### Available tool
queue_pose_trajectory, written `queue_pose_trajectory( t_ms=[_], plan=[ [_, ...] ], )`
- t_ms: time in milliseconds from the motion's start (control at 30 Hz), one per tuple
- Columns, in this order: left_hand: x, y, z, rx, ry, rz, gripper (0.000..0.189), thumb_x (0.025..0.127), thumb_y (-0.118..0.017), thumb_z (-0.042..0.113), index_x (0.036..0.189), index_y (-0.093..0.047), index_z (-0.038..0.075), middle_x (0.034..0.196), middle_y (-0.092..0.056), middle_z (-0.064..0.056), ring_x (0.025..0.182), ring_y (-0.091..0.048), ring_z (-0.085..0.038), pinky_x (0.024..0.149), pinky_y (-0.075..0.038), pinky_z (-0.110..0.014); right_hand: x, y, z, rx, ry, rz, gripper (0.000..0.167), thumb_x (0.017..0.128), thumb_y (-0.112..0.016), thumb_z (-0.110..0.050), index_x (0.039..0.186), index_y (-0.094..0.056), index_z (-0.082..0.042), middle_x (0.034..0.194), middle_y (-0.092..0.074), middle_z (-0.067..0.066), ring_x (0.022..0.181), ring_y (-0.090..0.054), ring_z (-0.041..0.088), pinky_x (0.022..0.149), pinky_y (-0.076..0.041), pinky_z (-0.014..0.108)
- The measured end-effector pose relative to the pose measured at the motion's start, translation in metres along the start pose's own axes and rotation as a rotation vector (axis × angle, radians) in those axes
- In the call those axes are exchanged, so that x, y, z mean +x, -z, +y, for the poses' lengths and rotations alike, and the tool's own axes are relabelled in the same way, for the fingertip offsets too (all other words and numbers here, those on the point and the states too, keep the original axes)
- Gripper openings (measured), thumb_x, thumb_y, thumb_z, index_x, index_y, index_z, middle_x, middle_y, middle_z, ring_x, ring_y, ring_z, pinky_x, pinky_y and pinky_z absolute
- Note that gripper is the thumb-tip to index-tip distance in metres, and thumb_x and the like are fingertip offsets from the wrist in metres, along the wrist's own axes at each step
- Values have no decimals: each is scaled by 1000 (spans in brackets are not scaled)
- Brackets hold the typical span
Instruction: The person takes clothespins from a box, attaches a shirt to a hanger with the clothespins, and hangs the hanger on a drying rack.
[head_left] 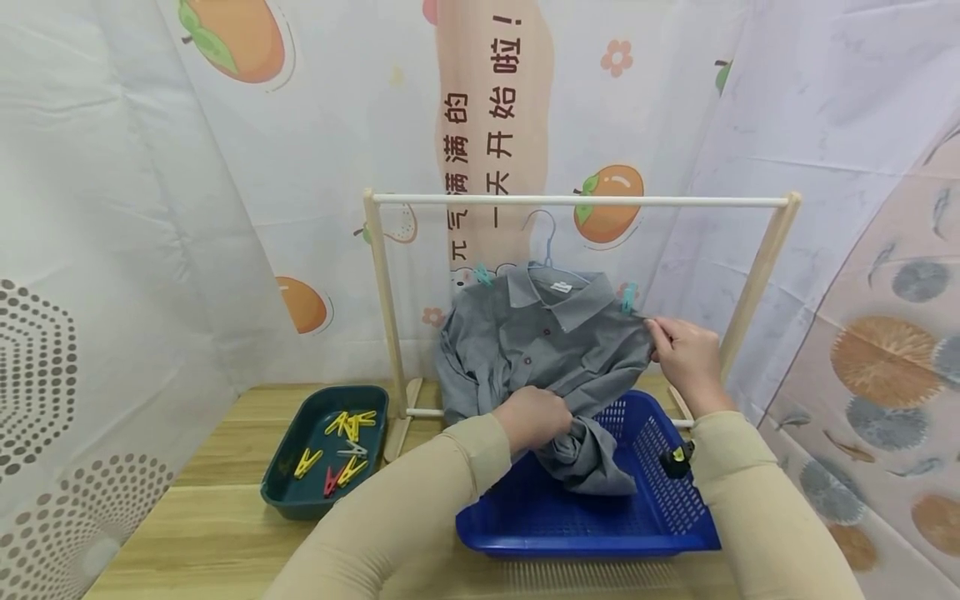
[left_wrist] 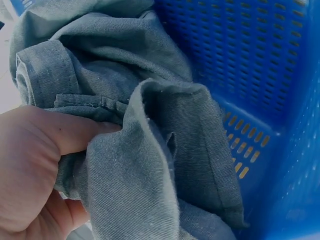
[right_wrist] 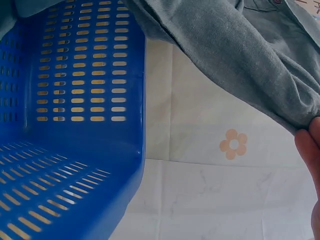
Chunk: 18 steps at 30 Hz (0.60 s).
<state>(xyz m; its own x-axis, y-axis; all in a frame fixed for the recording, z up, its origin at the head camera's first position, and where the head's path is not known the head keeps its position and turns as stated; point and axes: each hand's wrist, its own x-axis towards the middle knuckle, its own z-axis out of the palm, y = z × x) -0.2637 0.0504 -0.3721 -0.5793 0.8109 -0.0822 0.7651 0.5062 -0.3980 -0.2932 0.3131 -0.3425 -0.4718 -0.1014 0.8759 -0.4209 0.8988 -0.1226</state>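
Note:
A grey button-up shirt (head_left: pixel 547 333) is on a light-blue hanger (head_left: pixel 549 250), with a teal clothespin (head_left: pixel 483 275) at one shoulder and another teal clothespin (head_left: pixel 628 297) at the other. The hanger's hook shows below the rack's bar. My left hand (head_left: pixel 534 417) grips bunched cloth low on the shirt; in the left wrist view, its thumb presses into the grey folds (left_wrist: pixel 135 165). Farther right, my right hand (head_left: pixel 688 358) pinches the shirt's edge beside the right clothespin, pulling the cloth taut. The shirt's lower part droops into the blue basket (head_left: pixel 585 546).
A wooden rack (head_left: pixel 382 292) with a white bar (head_left: pixel 577 200) stands behind the basket. On the left, a dark green tray (head_left: pixel 288 500) holds several yellow clothespins (head_left: pixel 307 462), a red clothespin (head_left: pixel 332 481) and a grey one. Printed cloth sheets hang behind and at both sides.

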Motion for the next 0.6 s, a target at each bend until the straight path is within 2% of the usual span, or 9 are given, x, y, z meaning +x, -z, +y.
queue_pose_trajectory(
  t_ms=[133, 300, 600],
  plan=[
    [-3, 3, -3, 2, -1, 31, 25, 101, -64, 12, 80, -68, 25, 78, -63, 5, 65, -56, -10, 58, -51, -29, 0, 0, 0, 1, 1, 0, 22, 100, -66, -12, 80, -74, -6, 54, -62, 1, 51, -62, 24, 53, -50, 48],
    [-11, 9, -7, -18, -11, 62, 23, 100, -66, 10, 86, -73, 27, 84, -65, 7, 69, -58, -10, 61, -51, -29, -1, 2, -1, -1, 0, -7, 19, 100, -66, -13, 86, -76, -6, 55, -62, 0, 52, -62, 24, 54, -50, 49],
    [-21, 15, -19, -33, -21, 154, 22, 97, -70, 9, 93, -78, 29, 98, -69, 13, 92, -65, -11, 74, -55, -29, -2, 6, -3, 7, 15, -30, 13, 98, -68, -10, 95, -79, -3, 59, -66, 3, 52, -63, 24, 59, -54, 52]
  ],
)
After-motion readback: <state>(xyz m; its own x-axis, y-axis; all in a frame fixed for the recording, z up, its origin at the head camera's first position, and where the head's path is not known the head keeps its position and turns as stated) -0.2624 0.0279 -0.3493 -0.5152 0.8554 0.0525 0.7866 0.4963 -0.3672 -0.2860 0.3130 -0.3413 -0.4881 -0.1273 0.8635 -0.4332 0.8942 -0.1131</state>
